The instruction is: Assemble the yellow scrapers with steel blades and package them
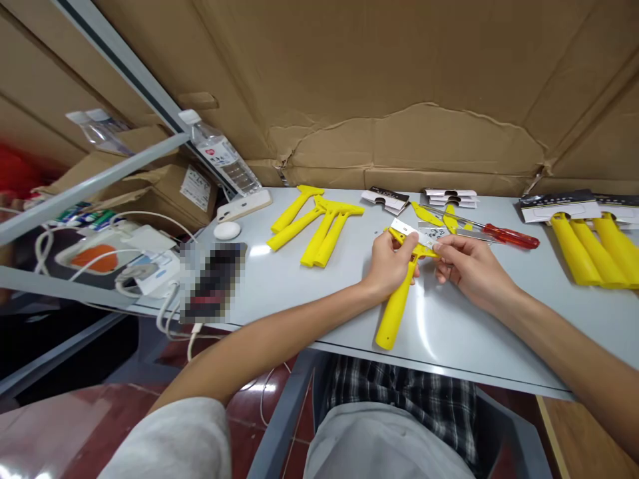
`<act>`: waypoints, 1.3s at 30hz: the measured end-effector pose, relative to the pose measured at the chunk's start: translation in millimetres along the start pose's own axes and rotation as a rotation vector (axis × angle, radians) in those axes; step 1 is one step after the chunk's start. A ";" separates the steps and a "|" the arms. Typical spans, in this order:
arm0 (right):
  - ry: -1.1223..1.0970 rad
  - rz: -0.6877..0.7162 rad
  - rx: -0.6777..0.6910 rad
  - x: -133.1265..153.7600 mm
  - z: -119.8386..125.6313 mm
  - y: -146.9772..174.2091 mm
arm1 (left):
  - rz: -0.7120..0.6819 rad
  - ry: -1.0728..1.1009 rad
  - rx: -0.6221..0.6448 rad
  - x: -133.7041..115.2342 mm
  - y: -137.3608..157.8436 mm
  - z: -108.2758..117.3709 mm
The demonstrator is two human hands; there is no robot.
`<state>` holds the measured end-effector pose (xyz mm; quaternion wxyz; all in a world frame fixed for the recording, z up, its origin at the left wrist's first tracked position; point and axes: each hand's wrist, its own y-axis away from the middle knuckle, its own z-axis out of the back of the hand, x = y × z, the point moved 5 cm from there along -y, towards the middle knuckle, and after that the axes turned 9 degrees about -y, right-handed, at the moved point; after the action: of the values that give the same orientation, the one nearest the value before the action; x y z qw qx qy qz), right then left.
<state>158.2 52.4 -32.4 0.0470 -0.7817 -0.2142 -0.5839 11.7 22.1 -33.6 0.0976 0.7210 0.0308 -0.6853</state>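
My left hand (392, 263) is closed around the head of a yellow T-shaped scraper (394, 313), whose handle slants down toward the table's front edge. A flat metal blade (403, 230) lies across that head under my left thumb. The fingers of my right hand (466, 266) are bent together in a pinch at the right end of the head and blade; exactly what they grip is partly hidden. Just behind my hands are loose yellow pieces (426, 214) and a screwdriver (512, 236) with a red handle.
Several yellow scraper handles (324, 233) lie left of my hands. Carded yellow scrapers (579, 253) are at the right, with folded cards (384, 198) behind. A bottle (224, 156), a white oval object (226, 230), a blurred phone-like object (212, 283) and cables are leftward. Cardboard (399, 146) backs the table.
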 end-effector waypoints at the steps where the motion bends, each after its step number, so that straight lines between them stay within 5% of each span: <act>1: -0.022 -0.004 -0.017 0.0 0.0 1.1 | -0.010 -0.002 0.001 -1.4 0.9 1.2; 16: -0.161 -0.034 -0.057 -4.4 -1.7 3.1 | -0.045 -0.037 -0.019 -6.7 1.4 11.5; 23: -0.070 -0.164 -0.004 -8.7 -2.9 4.0 | -0.064 -0.026 -0.033 -3.3 5.3 9.7; 39: -0.075 -0.083 0.024 -8.7 -4.5 3.7 | -0.039 -0.043 -0.035 -4.2 6.4 6.2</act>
<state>153.7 45.2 -38.5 0.0241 -0.7927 -0.2551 -0.5531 6.5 15.1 -29.0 0.0972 0.7036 0.0547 -0.7018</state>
